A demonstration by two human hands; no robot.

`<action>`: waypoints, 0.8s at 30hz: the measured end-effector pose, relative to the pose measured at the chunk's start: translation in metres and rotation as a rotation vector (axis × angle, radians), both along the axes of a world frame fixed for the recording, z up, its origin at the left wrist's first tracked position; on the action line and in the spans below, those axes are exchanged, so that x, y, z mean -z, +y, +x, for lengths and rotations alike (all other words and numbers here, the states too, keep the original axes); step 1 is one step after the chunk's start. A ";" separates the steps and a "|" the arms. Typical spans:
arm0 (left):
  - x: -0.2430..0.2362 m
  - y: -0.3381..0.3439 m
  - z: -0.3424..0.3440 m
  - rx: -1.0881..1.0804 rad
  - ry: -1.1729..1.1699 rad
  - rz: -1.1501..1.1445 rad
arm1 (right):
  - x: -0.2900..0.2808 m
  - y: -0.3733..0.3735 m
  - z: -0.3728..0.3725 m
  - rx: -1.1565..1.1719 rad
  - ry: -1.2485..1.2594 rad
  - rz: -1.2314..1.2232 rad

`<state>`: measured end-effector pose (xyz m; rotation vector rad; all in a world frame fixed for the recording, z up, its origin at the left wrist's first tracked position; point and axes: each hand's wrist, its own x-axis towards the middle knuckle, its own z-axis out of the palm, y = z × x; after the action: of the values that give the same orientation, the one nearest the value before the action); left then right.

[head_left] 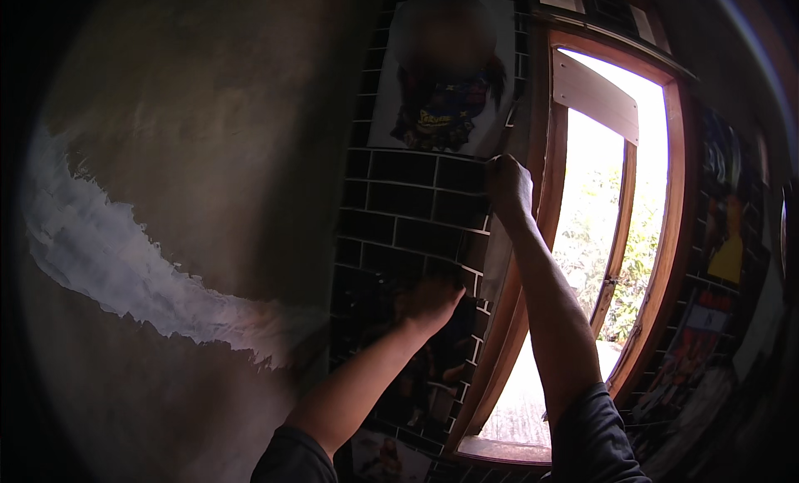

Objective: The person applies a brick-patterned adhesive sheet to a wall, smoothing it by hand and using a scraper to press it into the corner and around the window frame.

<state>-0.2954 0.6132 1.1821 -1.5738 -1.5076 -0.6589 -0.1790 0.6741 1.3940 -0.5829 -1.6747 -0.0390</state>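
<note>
My left hand [431,305] is closed, its fingers curled in shadow, in front of a dark poster [433,358] on the wall. What it holds, if anything, is hidden. Higher up and to the right, my right hand [509,185] makes a closed shape at the right edge of the black brick-patterned wall covering [408,197], beside the door frame. It is just below the lower right corner of a pale poster [391,108] that shows a person in a dark printed top. Whatever its fingers grip is too small or hidden to tell.
To the right stands a wooden door frame [676,175] with bright daylight and greenery behind it. A rough whitish patch [125,250] crosses the plain wall [200,133] on the left. More posters [724,241] hang right of the doorway, and a small picture [387,458] is low down.
</note>
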 end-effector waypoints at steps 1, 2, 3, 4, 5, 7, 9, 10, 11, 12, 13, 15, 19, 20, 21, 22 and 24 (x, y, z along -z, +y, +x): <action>0.001 0.000 0.000 0.019 0.012 0.042 | 0.000 -0.003 -0.001 -0.012 0.002 0.002; 0.002 0.001 0.000 0.042 0.024 0.083 | 0.000 -0.005 0.000 -0.020 0.003 0.004; 0.003 0.002 -0.001 0.064 0.036 0.124 | -0.001 -0.006 0.001 -0.004 0.006 0.008; 0.002 0.004 -0.002 0.066 0.033 0.114 | -0.002 -0.007 0.001 0.012 0.010 0.012; 0.005 0.005 -0.003 0.069 0.025 0.099 | 0.000 -0.006 0.001 0.029 0.008 0.010; 0.010 0.006 -0.004 0.054 -0.032 0.062 | 0.002 -0.005 0.007 -0.005 0.005 0.053; 0.007 0.000 0.002 0.021 -0.133 0.020 | 0.005 -0.005 0.017 -0.039 0.008 0.074; 0.009 0.001 0.001 0.021 -0.124 0.045 | 0.005 0.003 0.019 -0.007 -0.019 0.061; 0.009 0.001 0.002 0.023 -0.112 0.076 | 0.000 0.008 0.022 0.026 -0.042 0.056; 0.009 0.001 0.003 0.024 -0.101 0.108 | -0.001 0.013 0.024 0.058 -0.065 0.050; 0.009 0.000 0.004 -0.004 -0.053 0.125 | 0.001 0.017 0.022 0.127 0.035 0.022; 0.007 -0.005 0.006 -0.065 0.040 0.165 | -0.004 0.014 0.025 0.171 0.053 0.064; 0.014 -0.010 0.000 -0.071 0.091 0.102 | -0.017 0.024 0.020 0.180 0.053 0.202; 0.012 -0.011 0.006 -0.075 0.036 0.088 | -0.026 0.033 0.021 0.197 0.082 0.277; 0.012 -0.013 0.010 -0.087 -0.020 0.073 | -0.035 0.035 0.022 0.113 0.107 0.211; 0.011 -0.017 0.014 -0.098 -0.004 0.076 | -0.043 0.037 0.023 0.026 0.131 0.144; 0.010 -0.022 0.019 -0.118 0.031 0.078 | -0.060 0.048 0.022 -0.027 0.170 0.079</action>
<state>-0.2765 0.5912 1.1717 -1.4189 -1.5214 -0.6159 -0.1570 0.7216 1.4540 -0.4904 -1.5083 -0.0350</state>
